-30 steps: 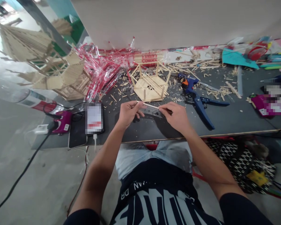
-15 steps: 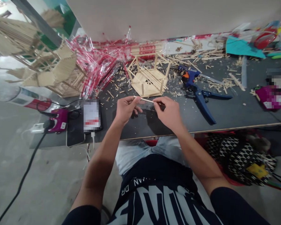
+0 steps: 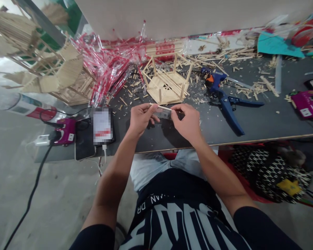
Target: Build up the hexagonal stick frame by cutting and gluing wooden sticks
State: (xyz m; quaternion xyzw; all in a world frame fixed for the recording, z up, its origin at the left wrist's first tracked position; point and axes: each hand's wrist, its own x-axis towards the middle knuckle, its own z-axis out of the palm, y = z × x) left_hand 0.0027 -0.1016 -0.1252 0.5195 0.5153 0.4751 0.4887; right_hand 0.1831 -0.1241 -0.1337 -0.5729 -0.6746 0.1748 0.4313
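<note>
A short, thin wooden stick stretches between my two hands above the front part of the table. My left hand pinches its left end between thumb and forefinger, with the other fingers loosely curled. On the other end, the fingertips of my right hand are closed. Just behind the stick stands a six-sided frame built from wooden sticks, with upright posts at its corners and several sticks lying across it. Neither hand touches the frame.
A blue glue gun and a blue-handled cutter lie to the right amid wood scraps. Red-and-clear plastic wrappers heap at back left, beside a larger stick model. A phone and purple power strip sit left.
The camera view has shifted slightly, so the table items sit a little differently in the picture. Both hands keep their hold on the stick, almost unmoved.
</note>
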